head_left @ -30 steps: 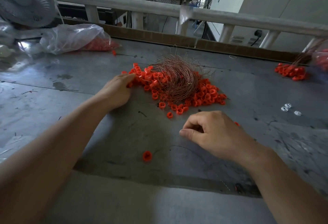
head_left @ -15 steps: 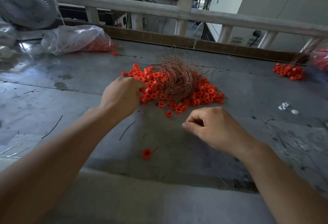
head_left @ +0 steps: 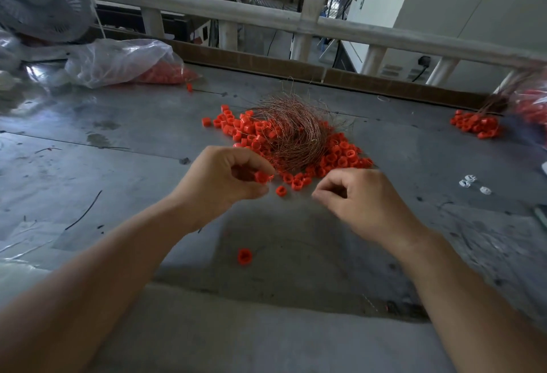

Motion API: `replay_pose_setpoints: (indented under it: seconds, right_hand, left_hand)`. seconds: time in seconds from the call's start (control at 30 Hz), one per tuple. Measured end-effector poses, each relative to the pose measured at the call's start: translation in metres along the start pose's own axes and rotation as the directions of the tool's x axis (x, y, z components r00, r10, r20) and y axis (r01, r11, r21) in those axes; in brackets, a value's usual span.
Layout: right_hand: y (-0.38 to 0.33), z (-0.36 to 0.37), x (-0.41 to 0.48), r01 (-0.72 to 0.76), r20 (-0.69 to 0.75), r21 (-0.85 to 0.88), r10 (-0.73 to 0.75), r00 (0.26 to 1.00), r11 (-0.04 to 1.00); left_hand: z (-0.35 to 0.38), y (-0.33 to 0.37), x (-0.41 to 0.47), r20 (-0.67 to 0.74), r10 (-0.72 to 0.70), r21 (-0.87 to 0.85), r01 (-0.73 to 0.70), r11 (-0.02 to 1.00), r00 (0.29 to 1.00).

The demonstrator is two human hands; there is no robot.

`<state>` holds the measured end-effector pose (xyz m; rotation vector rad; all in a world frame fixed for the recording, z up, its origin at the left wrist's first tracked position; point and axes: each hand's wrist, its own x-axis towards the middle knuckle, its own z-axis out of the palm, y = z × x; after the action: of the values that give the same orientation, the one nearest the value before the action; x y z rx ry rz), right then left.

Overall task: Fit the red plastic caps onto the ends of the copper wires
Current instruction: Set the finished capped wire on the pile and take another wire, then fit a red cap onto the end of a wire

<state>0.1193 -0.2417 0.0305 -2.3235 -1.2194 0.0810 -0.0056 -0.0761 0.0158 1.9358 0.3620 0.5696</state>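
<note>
1. L hand point(head_left: 225, 186) pinches one red cap point(head_left: 261, 177) betw. thumb & fingers.
2. R hand point(head_left: 364, 201) is close beside it, fingers curled, thumb to forefinger; can't tell if a wire's in there.
3. Wire tangle point(head_left: 293, 133) sits on the cap pile point(head_left: 340, 159), mid table point(head_left: 88, 171), just beyond both hands.
4. One loose cap point(head_left: 244, 255) lies nearer me, betw. the forearms.

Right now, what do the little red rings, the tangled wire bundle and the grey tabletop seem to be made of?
Small red ring-shaped caps: likely moulded plastic, evenly coloured with a soft sheen. Tangled nest of thin reddish-brown wire: seemingly bare copper, with metallic glints. Grey tabletop: probably sheet metal, dull and scuffed, with seams and soft reflections.
</note>
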Motion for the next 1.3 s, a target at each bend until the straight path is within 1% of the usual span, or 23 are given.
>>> replay_pose_setpoints:
  seconds: [0.1,0.17,0.3,0.4,0.47,0.67,0.77,0.83,0.93,1.07,1.2,1.3]
  right_hand:
    - [-0.001,-0.006,0.015,0.025,-0.168,-0.045,-0.032,0.985,0.999]
    - [-0.001,-0.008,0.029,0.054,-0.215,-0.092,-0.072,0.974,0.994]
    - [0.002,0.0,0.054,0.093,-0.182,-0.273,-0.146,0.972,0.958]
    - [0.006,0.008,0.06,0.134,-0.151,-0.314,-0.189,0.97,0.94]
    - [0.009,0.009,0.059,0.151,-0.195,-0.29,-0.213,0.957,0.945]
    - [0.006,0.004,0.05,0.223,-0.366,-0.143,-0.261,0.893,0.964]
    - [0.001,0.001,0.044,0.254,-0.422,-0.024,-0.24,0.874,0.967]
    - [-0.005,-0.003,0.039,0.274,-0.426,0.064,-0.222,0.877,0.96]
    - [-0.014,-0.01,0.03,0.357,-0.439,0.091,-0.284,0.852,0.93]
    - [-0.021,-0.007,0.014,0.416,-0.452,0.044,-0.353,0.819,0.909]
    - [-0.02,0.0,0.007,0.404,-0.426,0.047,-0.348,0.835,0.913]
    - [-0.015,0.0,0.005,0.383,-0.406,0.05,-0.332,0.852,0.922]
  left_hand:
    - [0.005,-0.002,0.002,0.061,0.024,0.031,-0.026,0.999,0.998]
    - [0.007,0.0,0.001,0.098,0.037,0.029,-0.04,0.999,0.995]
    - [0.008,0.003,-0.002,0.132,0.055,0.067,-0.064,0.996,0.99]
    - [0.007,0.004,-0.002,0.125,0.05,0.062,-0.058,0.996,0.991]
    - [0.006,0.004,-0.002,0.132,0.052,0.054,-0.06,0.997,0.99]
    - [0.009,0.004,-0.001,0.157,0.058,0.044,-0.065,0.997,0.986]
    - [0.008,0.005,-0.002,0.163,0.069,0.033,-0.075,0.997,0.984]
    - [0.007,0.005,-0.003,0.162,0.061,0.01,-0.064,0.998,0.985]
    - [0.006,0.006,-0.003,0.16,0.041,-0.068,-0.03,0.997,0.986]
    - [0.006,0.011,-0.004,0.145,-0.006,-0.27,0.045,0.962,0.989]
    - [0.002,0.013,-0.002,0.105,-0.092,-0.465,0.13,0.876,0.99]
    - [-0.002,0.013,0.0,0.072,-0.136,-0.555,0.153,0.818,0.988]
